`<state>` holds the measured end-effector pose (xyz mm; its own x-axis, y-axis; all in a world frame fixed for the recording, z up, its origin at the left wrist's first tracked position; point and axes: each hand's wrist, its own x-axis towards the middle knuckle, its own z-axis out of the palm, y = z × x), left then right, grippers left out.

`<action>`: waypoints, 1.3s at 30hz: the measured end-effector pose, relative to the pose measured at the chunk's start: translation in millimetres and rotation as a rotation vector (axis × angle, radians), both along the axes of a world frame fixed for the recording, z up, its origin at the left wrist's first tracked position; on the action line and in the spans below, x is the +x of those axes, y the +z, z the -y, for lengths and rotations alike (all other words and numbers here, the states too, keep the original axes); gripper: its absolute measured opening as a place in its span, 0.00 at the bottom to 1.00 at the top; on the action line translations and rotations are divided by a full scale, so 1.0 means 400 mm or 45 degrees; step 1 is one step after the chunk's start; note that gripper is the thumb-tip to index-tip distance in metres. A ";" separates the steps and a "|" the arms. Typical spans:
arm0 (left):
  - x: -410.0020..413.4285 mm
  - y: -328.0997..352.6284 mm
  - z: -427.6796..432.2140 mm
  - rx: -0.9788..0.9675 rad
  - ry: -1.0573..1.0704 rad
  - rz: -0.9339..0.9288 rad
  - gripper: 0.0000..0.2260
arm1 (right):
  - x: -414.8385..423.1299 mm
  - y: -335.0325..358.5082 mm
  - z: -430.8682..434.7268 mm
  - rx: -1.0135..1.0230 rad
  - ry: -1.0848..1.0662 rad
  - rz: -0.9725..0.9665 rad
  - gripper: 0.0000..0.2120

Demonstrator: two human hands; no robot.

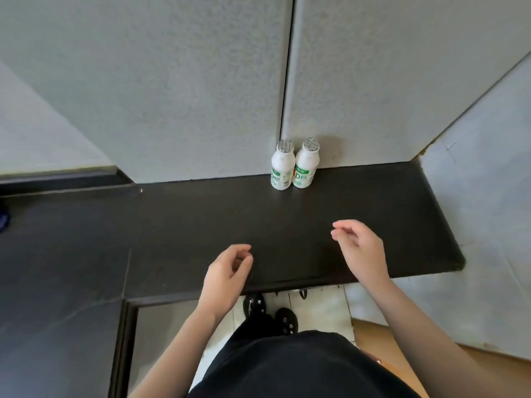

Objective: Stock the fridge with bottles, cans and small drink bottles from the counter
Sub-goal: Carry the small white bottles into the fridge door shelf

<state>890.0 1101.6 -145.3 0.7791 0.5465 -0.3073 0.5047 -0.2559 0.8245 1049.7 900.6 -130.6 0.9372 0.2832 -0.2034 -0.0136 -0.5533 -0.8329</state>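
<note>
Two small white drink bottles with green labels and foil tops stand side by side on the black counter (373, 214), against the grey wall: the left bottle (282, 165) and the right bottle (306, 163). My left hand (227, 278) hovers over the counter's front edge, fingers loosely curled, holding nothing. My right hand (360, 248) hangs over the counter to the right, also loosely curled and empty. Both hands are well short of the bottles. No fridge is in view.
The counter ends at a rounded corner on the right (457, 262) and continues as a wider black surface (57, 254) to the left. Grey wall panels (172, 81) rise behind it. My black shoes (270, 311) stand on pale floor tiles below.
</note>
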 end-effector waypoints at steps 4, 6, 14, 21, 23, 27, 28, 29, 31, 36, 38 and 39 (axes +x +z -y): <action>0.153 0.038 -0.053 0.129 -0.031 0.200 0.10 | 0.092 0.031 -0.080 -0.048 -0.078 0.091 0.07; 0.229 0.058 -0.082 0.239 -0.103 0.288 0.13 | 0.128 0.047 -0.117 -0.065 -0.097 0.164 0.08; 0.409 0.076 -0.100 0.598 -0.361 0.399 0.23 | 0.207 0.101 -0.233 -0.149 0.089 0.512 0.09; 0.437 0.062 -0.098 0.496 -0.254 0.502 0.16 | 0.234 0.088 -0.264 -0.126 0.083 0.569 0.13; 0.433 0.061 -0.097 0.455 -0.215 0.499 0.15 | 0.236 0.084 -0.269 -0.097 0.094 0.577 0.14; 0.416 0.052 -0.098 0.364 -0.156 0.459 0.13 | 0.246 0.073 -0.277 -0.095 0.086 0.553 0.14; 0.412 0.050 -0.102 0.335 -0.133 0.445 0.12 | 0.249 0.069 -0.279 -0.115 0.086 0.552 0.14; 0.408 0.048 -0.106 0.298 -0.099 0.435 0.12 | 0.253 0.065 -0.279 -0.137 0.083 0.554 0.16; 0.395 0.046 -0.113 0.228 -0.032 0.425 0.12 | 0.260 0.056 -0.276 -0.185 0.089 0.563 0.19; 0.321 0.057 -0.103 0.151 0.099 0.417 0.16 | 0.255 0.055 -0.271 -0.229 0.139 0.549 0.21; 0.267 0.067 -0.089 0.161 0.173 0.420 0.17 | 0.236 0.063 -0.262 -0.196 0.161 0.550 0.21; 0.235 0.073 -0.082 0.153 0.220 0.425 0.18 | 0.220 0.068 -0.254 -0.161 0.169 0.555 0.20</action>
<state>984.1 1134.4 -116.1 0.7186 0.6951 0.0213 0.2581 -0.2951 0.9199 1137.8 1002.0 -103.6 0.9002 0.4048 0.1603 0.4001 -0.6239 -0.6714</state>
